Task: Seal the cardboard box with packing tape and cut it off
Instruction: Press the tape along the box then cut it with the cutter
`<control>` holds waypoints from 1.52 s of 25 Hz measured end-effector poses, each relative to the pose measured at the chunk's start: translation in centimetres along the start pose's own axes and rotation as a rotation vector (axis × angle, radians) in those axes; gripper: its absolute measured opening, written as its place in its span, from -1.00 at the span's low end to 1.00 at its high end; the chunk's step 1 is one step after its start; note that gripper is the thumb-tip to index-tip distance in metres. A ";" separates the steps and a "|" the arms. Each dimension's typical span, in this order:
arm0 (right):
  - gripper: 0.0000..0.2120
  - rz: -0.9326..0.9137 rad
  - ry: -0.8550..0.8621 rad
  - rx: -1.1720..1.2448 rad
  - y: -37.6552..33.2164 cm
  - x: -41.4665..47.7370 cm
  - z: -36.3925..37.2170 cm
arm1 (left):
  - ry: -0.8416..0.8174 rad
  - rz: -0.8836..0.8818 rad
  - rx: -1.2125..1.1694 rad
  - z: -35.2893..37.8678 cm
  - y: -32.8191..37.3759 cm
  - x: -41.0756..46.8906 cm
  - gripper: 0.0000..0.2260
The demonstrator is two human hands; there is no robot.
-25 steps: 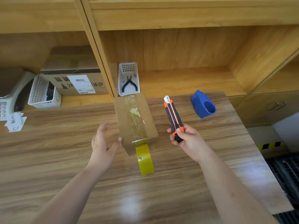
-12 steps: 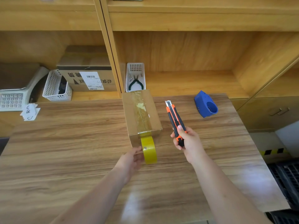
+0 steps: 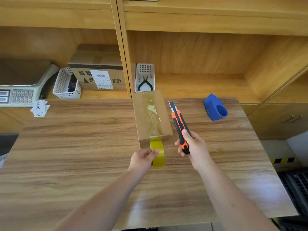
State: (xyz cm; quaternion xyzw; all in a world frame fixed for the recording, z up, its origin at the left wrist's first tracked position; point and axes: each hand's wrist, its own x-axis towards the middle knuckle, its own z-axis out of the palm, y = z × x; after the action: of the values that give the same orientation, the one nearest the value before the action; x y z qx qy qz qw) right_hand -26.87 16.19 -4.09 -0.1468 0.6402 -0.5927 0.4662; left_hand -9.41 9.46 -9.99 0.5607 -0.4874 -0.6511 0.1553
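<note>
Left hand (image 3: 143, 160) pinched the tape roll (image 3: 158, 153) hanging off the box (image 3: 152, 114), right hand (image 3: 194, 146) gripped the knife (image 3: 180, 125), blade out; best to pull tape taut, then slice near the box edge.

left hand (image 3: 141, 160) pinching tape roll (image 3: 158, 154), right hand (image 3: 194, 147) gripping knife (image 3: 179, 124)

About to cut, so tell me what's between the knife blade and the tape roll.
In the head view, the cardboard box's near right corner lies between the utility knife blade and the tape roll.
</note>
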 end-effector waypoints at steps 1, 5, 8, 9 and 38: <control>-0.69 -0.005 -0.004 -0.002 0.0 0.0 0.0 | 0.002 0.007 0.006 0.0 -0.2 -0.1 -0.48; -0.72 -0.010 -0.001 -0.016 0.2 0.0 0.1 | 0.044 0.024 0.011 0.1 0.7 0.6 -0.49; -0.75 -0.011 0.007 0.001 0.4 0.0 0.3 | 0.101 -0.015 0.021 0.3 1.5 1.8 -0.55; -0.76 -0.009 0.008 0.004 0.4 0.0 0.3 | 0.117 -0.043 0.040 0.4 1.5 1.9 -0.57; -0.76 -0.055 -0.163 -0.088 1.2 2.0 3.6 | 0.083 -0.112 -0.056 -2.4 0.1 -2.7 -0.86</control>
State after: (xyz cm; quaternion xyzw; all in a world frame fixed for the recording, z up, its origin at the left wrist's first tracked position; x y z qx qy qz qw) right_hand -24.71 12.81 -5.46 -0.2323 0.6213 -0.5626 0.4934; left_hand -6.46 10.33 -8.05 0.6091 -0.4298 -0.6485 0.1543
